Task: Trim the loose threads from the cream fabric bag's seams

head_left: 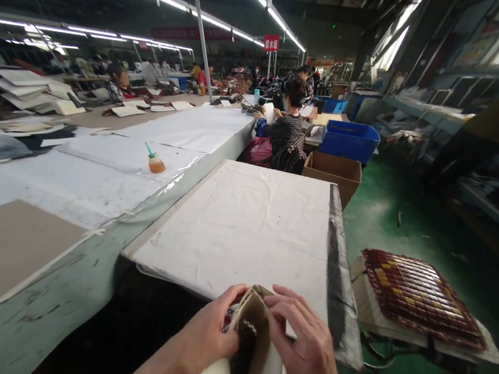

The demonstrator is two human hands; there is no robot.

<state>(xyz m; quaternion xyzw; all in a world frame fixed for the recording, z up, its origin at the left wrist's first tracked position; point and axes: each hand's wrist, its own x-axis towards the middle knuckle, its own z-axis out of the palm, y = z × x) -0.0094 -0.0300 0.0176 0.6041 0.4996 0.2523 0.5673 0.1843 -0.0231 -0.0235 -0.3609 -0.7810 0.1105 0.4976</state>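
Note:
Close to my body, at the bottom of the head view, I hold a folded beige fabric piece [264,361] that gapes open at the top. Dark checked cloth [245,349] shows inside it and below its edges; I cannot tell what article it is. My left hand [200,337] grips its left edge, thumb on the inner side. On the opposite edge, my right hand [305,341] pinches the rim with its fingers bent over the top. Just beyond both hands lies a white-covered work board [244,229].
A long white-covered table [184,126] runs along the left, bearing a small bottle of amber liquid [156,164]. Ahead sit a co-worker [287,130], a cardboard box [334,169] and a blue bin [350,142]. A stool with a beaded mat [419,298] stands right; another person [492,121] leans beyond.

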